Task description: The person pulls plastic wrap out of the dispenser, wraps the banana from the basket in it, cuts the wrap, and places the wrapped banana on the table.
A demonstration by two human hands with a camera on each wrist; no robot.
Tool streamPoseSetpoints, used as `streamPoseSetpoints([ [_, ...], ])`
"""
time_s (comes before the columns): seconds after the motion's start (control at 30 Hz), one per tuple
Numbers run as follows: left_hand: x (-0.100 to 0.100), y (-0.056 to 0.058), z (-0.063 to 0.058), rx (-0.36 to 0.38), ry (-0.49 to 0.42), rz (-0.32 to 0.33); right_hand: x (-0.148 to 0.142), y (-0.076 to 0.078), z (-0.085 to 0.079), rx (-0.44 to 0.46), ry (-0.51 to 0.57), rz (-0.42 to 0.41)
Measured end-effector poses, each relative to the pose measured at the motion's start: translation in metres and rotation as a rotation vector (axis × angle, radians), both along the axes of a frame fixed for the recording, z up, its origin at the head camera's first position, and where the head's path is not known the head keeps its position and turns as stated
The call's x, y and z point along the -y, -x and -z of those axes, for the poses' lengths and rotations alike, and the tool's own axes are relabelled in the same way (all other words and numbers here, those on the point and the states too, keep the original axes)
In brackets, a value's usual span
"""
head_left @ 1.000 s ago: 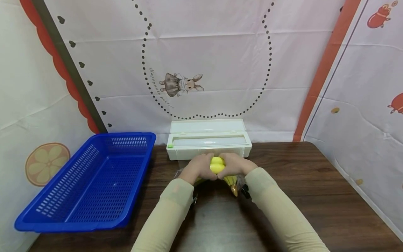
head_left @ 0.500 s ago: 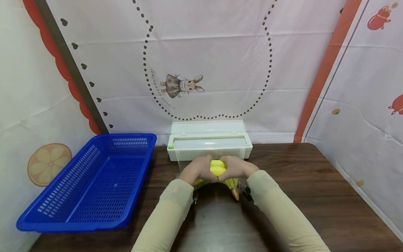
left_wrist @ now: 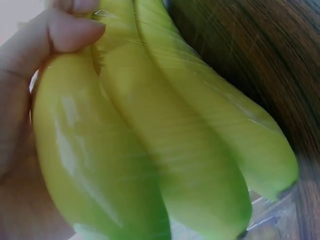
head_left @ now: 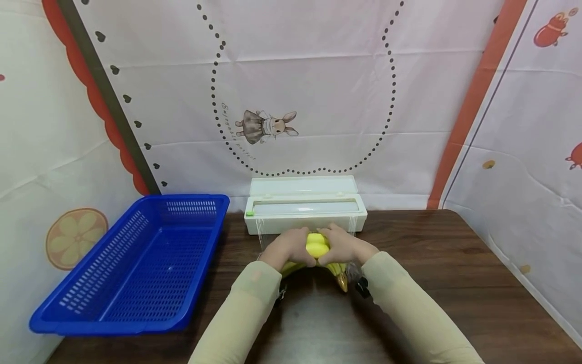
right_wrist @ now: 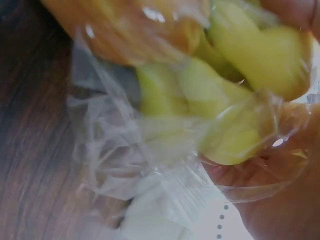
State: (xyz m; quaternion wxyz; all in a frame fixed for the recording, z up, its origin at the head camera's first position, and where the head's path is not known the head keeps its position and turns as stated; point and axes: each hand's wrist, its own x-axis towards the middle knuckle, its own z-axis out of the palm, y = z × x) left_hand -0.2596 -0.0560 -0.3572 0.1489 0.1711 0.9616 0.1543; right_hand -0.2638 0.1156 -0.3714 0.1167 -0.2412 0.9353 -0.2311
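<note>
Close in front of the white cling film box (head_left: 304, 223), both hands hold a bunch of yellow bananas (head_left: 317, 246). My left hand (head_left: 289, 246) grips its left side; in the left wrist view the thumb (left_wrist: 75, 32) lies over the upper end of the bananas (left_wrist: 135, 130), which have a glossy film on them. From the right side, my right hand (head_left: 343, 245) grips the bunch. Loose, crumpled cling film (right_wrist: 110, 125) hangs around the banana ends in the right wrist view. A clear sheet runs from the box down to the bunch. Most fingers are hidden behind the bananas.
A blue plastic basket (head_left: 188, 298) stands on the left of the dark wooden table (head_left: 436, 283). The film box has its lid (head_left: 303, 186) raised, against a printed cloth backdrop (head_left: 345, 101). More cloth (head_left: 536, 202) borders the table on the right.
Both hands and the bananas have come slightly toward the body, with a little more space between the hands. The head view has shifted a bit. Both hands keep their hold.
</note>
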Motion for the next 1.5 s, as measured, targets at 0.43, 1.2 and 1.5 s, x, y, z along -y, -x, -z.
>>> streamPoseSetpoints([
  [0.43, 0.007, -0.005, 0.001, -0.006, 0.021, -0.001, 0.000, -0.010, -0.007, -0.069, -0.033, 0.010],
  [1.2, 0.020, -0.007, 0.011, -0.105, -0.060, 0.020, 0.004, -0.009, -0.014, -0.182, -0.065, -0.010],
  [1.5, 0.025, -0.009, 0.010, -0.149, -0.072, 0.039, 0.004, -0.010, -0.020, -0.195, -0.074, -0.025],
])
